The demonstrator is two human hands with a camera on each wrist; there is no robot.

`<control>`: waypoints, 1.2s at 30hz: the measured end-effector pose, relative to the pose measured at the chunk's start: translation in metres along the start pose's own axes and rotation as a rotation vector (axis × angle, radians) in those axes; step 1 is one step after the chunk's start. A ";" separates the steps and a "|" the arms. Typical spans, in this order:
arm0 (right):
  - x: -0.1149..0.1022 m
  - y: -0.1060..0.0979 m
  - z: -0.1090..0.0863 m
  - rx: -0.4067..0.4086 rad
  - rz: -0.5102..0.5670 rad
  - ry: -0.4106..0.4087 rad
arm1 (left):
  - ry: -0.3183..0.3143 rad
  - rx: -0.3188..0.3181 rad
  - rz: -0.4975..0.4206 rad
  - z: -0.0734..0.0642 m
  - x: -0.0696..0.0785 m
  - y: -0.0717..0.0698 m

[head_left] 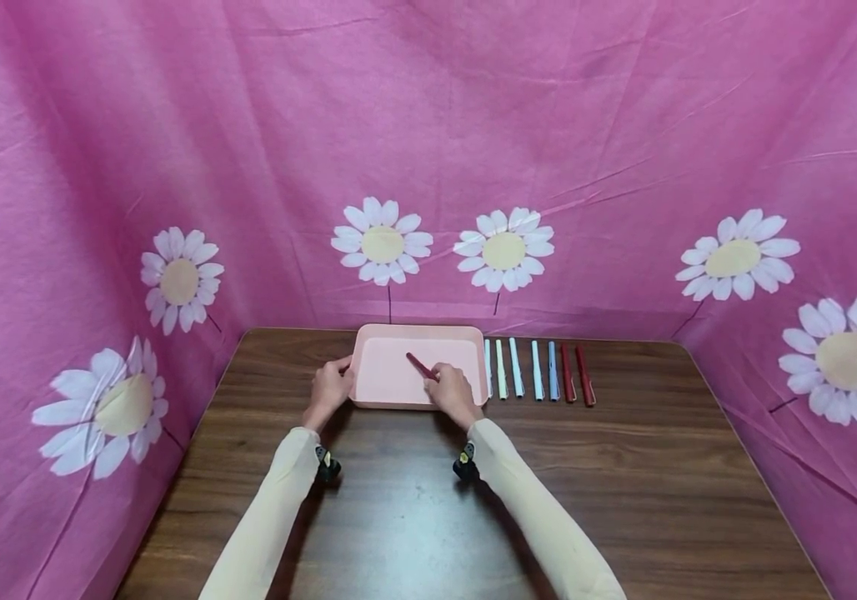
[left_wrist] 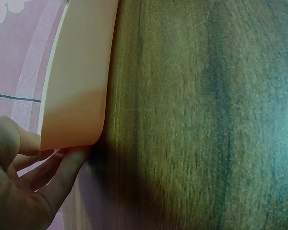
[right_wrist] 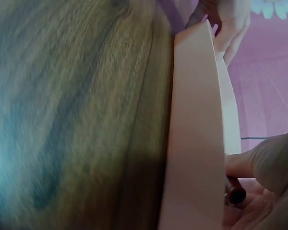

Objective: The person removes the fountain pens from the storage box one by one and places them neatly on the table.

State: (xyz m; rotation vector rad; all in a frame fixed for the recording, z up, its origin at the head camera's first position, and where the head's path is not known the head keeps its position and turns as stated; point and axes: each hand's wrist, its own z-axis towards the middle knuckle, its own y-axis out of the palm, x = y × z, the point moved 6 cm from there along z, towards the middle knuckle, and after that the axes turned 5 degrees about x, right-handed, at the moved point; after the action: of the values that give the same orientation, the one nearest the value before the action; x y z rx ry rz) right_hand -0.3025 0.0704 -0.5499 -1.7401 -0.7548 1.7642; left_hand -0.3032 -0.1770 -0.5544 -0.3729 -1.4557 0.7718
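A pink rectangular tray (head_left: 413,401) lies at the far edge of the wooden table. At its left end my left hand (head_left: 331,385) holds the side wall, with fingers at the rim and corner in the left wrist view. Over the tray's right half, my right hand (head_left: 453,392) pinches a dark red pen (head_left: 418,363) slanting up to the left. In the right wrist view one round end of that red pen (right_wrist: 236,195) shows beneath the fingers; whether the pen touches the tray floor I cannot tell.
Right of the tray stands a row of several pens: a pale yellow pen (head_left: 502,369), light blue ones, a darker blue pen (head_left: 553,371) and two dark red pens (head_left: 585,377). A pink flowered cloth (head_left: 428,125) hangs behind and beside the table (head_left: 669,483).
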 end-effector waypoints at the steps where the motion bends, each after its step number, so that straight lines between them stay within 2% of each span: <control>1: -0.001 -0.001 0.000 0.004 -0.034 -0.012 | -0.004 -0.002 0.001 0.000 0.000 0.000; 5: -0.006 -0.003 -0.002 -0.003 -0.162 -0.064 | -0.006 -0.001 -0.006 0.000 0.000 0.000; 8: -0.009 -0.004 -0.004 0.022 -0.235 -0.124 | 0.001 0.003 -0.007 0.000 -0.001 0.000; 14: -0.009 -0.006 -0.009 0.089 -0.353 -0.189 | -0.003 0.004 -0.014 0.000 -0.003 -0.001; 18: -0.007 -0.009 -0.008 0.132 -0.391 -0.227 | -0.001 0.006 -0.010 0.000 -0.003 -0.001; 22: -0.003 -0.013 -0.005 0.160 -0.353 -0.219 | -0.004 0.004 -0.005 0.001 -0.003 0.000; 26: 0.002 -0.018 -0.003 0.176 -0.255 -0.177 | -0.005 0.007 -0.005 0.001 -0.002 0.000; 31: 0.003 -0.028 -0.004 0.231 -0.134 -0.216 | -0.001 0.013 -0.001 0.001 -0.001 0.000; 36: 0.008 -0.041 -0.006 0.285 -0.059 -0.237 | 0.008 0.015 0.009 0.000 0.000 -0.001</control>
State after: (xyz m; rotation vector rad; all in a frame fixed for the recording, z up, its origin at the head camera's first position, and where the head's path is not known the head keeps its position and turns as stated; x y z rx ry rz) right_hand -0.2971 0.1048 -0.5262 -1.3266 -0.6062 1.9517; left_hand -0.3027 -0.1781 -0.5535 -0.3709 -1.4411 0.7868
